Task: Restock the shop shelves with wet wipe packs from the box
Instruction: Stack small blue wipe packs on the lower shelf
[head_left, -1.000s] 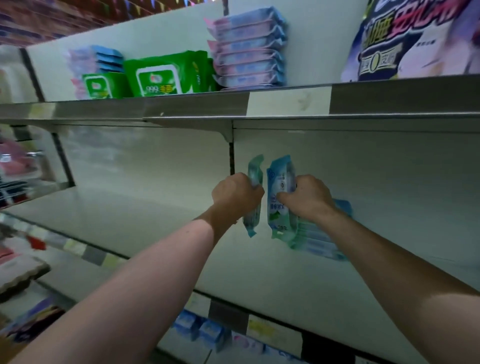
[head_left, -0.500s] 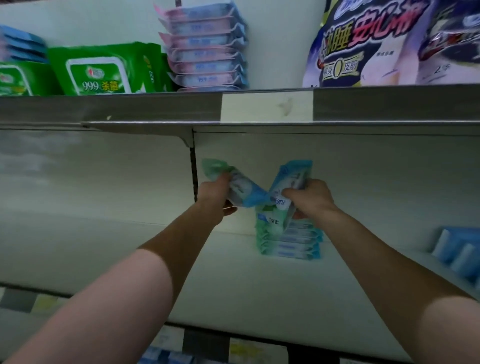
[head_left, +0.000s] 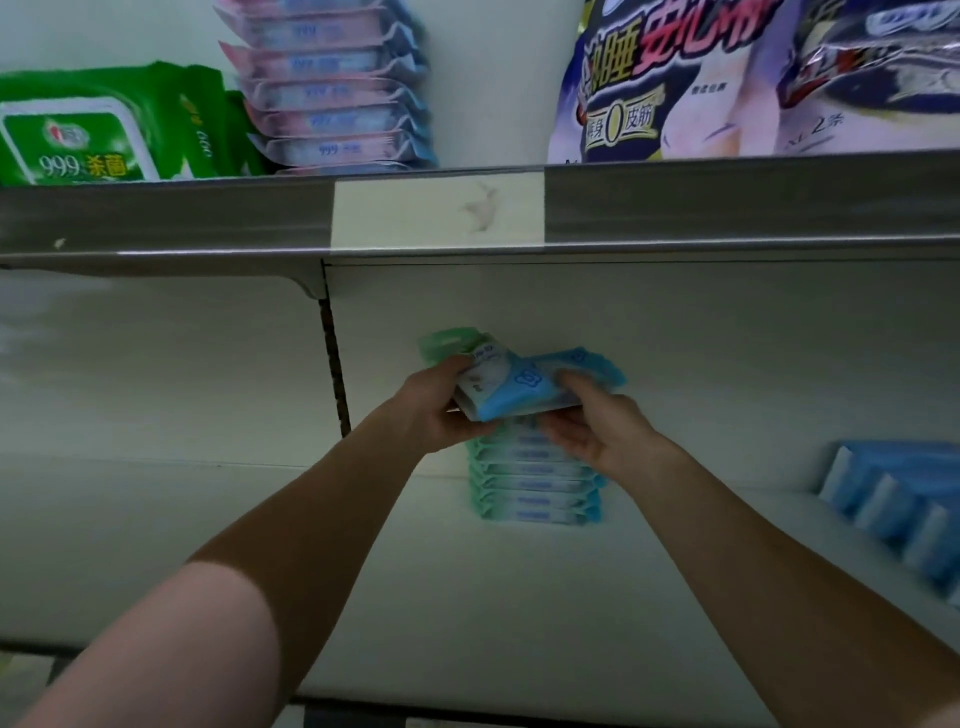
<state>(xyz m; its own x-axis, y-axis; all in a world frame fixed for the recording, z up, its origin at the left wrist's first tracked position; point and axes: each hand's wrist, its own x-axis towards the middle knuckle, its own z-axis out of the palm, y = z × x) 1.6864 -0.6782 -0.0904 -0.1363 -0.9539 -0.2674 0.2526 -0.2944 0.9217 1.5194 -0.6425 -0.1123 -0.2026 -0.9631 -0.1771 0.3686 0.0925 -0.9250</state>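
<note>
Stacking step, seemingly: left hand (head_left: 436, 415) and right hand (head_left: 597, 434) gripped wipe packs (head_left: 524, 395), stack (head_left: 535, 488) at six o'clock; next needed a flat drop.

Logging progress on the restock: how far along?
Done: a stack of wipe packs sits on the middle shelf. In hand: left hand and right hand hold further packs just above it. Left: setting those down; box not in view, remainder unknown.
</note>
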